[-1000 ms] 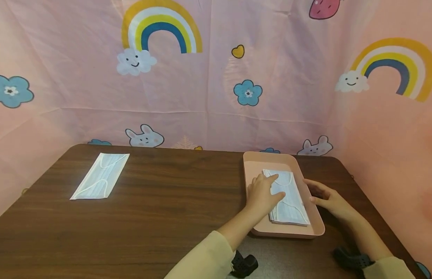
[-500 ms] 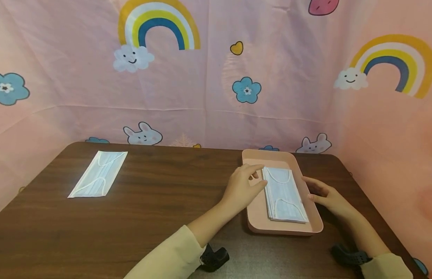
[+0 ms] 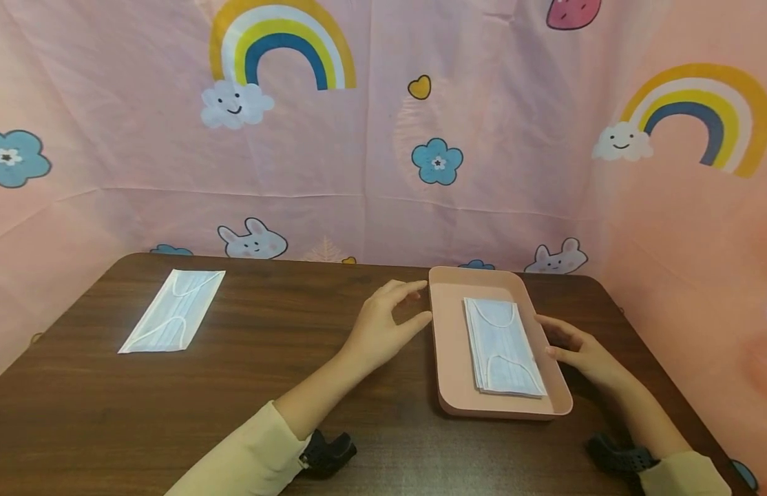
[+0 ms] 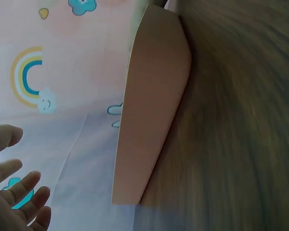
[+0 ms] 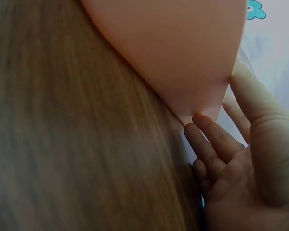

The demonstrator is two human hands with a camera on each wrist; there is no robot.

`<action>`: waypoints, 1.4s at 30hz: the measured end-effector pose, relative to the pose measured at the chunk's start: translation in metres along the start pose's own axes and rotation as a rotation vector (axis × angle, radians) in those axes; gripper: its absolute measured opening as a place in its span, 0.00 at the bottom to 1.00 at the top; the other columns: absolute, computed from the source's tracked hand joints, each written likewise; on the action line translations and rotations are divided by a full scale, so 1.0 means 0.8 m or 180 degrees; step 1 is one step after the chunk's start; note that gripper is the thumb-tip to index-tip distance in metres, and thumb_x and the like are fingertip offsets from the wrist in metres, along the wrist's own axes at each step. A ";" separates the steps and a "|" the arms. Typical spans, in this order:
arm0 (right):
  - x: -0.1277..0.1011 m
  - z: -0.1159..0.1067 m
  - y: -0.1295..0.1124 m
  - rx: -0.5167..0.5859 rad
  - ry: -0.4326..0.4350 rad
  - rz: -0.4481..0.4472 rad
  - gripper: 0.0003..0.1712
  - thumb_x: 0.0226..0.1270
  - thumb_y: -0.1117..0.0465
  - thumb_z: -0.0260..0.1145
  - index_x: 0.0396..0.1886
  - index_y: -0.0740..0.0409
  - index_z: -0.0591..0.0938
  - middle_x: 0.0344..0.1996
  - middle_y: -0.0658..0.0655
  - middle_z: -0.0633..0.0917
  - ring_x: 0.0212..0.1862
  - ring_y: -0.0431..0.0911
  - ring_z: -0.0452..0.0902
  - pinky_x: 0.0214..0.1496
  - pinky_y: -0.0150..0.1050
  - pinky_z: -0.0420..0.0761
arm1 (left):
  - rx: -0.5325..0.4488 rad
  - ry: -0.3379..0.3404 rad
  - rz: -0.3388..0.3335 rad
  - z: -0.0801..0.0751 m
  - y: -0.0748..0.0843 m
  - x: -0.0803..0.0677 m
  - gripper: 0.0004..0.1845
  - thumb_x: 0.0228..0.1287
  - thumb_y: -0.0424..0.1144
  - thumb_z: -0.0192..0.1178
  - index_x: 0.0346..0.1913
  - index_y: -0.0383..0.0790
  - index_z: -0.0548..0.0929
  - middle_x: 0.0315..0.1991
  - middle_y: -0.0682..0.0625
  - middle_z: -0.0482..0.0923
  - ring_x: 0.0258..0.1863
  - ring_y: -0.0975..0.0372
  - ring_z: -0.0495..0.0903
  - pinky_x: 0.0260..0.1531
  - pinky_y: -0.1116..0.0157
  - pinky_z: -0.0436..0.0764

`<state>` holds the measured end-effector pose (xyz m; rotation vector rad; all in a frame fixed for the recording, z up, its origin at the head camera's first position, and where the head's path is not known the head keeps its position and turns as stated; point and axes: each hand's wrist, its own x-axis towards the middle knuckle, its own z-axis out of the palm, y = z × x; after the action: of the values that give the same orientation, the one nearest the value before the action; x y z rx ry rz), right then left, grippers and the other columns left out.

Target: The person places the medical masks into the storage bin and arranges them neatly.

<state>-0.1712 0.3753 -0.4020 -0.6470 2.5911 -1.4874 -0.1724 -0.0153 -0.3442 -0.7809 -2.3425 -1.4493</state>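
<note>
Loose mask point(image 3: 171, 311): lies flat at the far left of the table point(image 3: 266, 386), well apart from both hands; its long axis runs from near-left to far-right, ear loops showing on top.
Left hand point(image 3: 383, 324): hovers over the bare wood just left of the tray, fingers relaxed and spread, holding nothing; fingertips point toward the tray's far left corner. In the left wrist view the fingers point(image 4: 19, 192) show at the lower left edge, loose and apart.
Tray point(image 3: 448, 331): pink, rounded corners, on the right half of the table; its long axis runs away from the person, tilted slightly so the far end leans left. The left wrist view shows its outer wall point(image 4: 151, 110) edge-on.
Stack of masks point(image 3: 502, 348): lies inside the tray, toward its right side; long axis parallel to the tray's length, top mask's ear loops face up.
Right hand point(image 3: 582, 351): rests against the tray's right outer wall, fingers straight, gripping nothing. In the right wrist view the fingertips point(image 5: 207, 132) touch the tray's edge point(image 5: 183, 57).
Backdrop point(image 3: 383, 138): pink cloth with rainbows, clouds, flowers and rabbits behind and to the right.
</note>
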 end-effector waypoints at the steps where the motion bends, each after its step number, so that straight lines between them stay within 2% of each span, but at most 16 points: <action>1: 0.000 0.000 0.000 -0.0005 -0.0003 -0.0007 0.31 0.69 0.71 0.58 0.69 0.69 0.62 0.63 0.76 0.65 0.57 0.29 0.68 0.53 0.28 0.72 | 0.0025 -0.0001 -0.0004 -0.005 -0.002 -0.002 0.24 0.59 0.39 0.67 0.60 0.42 0.78 0.48 0.50 0.78 0.51 0.56 0.75 0.50 0.53 0.73; 10: 0.000 -0.001 0.001 -0.0020 -0.0023 0.0023 0.31 0.69 0.70 0.58 0.70 0.68 0.62 0.65 0.75 0.64 0.57 0.28 0.67 0.53 0.28 0.71 | 0.0235 0.0110 0.0000 -0.055 -0.023 -0.015 0.28 0.59 0.41 0.69 0.63 0.47 0.76 0.52 0.52 0.76 0.54 0.53 0.73 0.53 0.49 0.70; 22: -0.002 -0.004 0.002 0.0005 -0.0008 0.0010 0.31 0.69 0.70 0.58 0.69 0.70 0.61 0.64 0.77 0.63 0.56 0.28 0.68 0.53 0.28 0.72 | 0.0545 0.0327 0.0050 -0.119 -0.058 -0.033 0.30 0.59 0.39 0.68 0.65 0.44 0.74 0.52 0.46 0.76 0.54 0.52 0.72 0.50 0.48 0.72; 29: -0.001 -0.002 0.003 0.0002 -0.0018 0.0027 0.30 0.69 0.70 0.58 0.69 0.68 0.62 0.65 0.75 0.63 0.57 0.28 0.66 0.54 0.27 0.70 | 0.0756 0.0459 0.0060 -0.159 -0.081 -0.047 0.28 0.59 0.36 0.68 0.63 0.41 0.75 0.51 0.43 0.78 0.56 0.48 0.71 0.54 0.41 0.66; 42: 0.001 -0.002 0.007 -0.0052 0.0005 0.0053 0.31 0.69 0.68 0.58 0.70 0.67 0.62 0.65 0.74 0.64 0.57 0.27 0.66 0.53 0.27 0.70 | 0.1110 0.0576 -0.0196 -0.233 -0.113 -0.074 0.29 0.60 0.37 0.67 0.65 0.40 0.73 0.52 0.39 0.75 0.56 0.42 0.70 0.47 0.41 0.69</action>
<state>-0.1741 0.3790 -0.4055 -0.6245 2.6061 -1.4640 -0.1848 -0.2304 -0.3549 -0.4675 -2.3995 -1.0389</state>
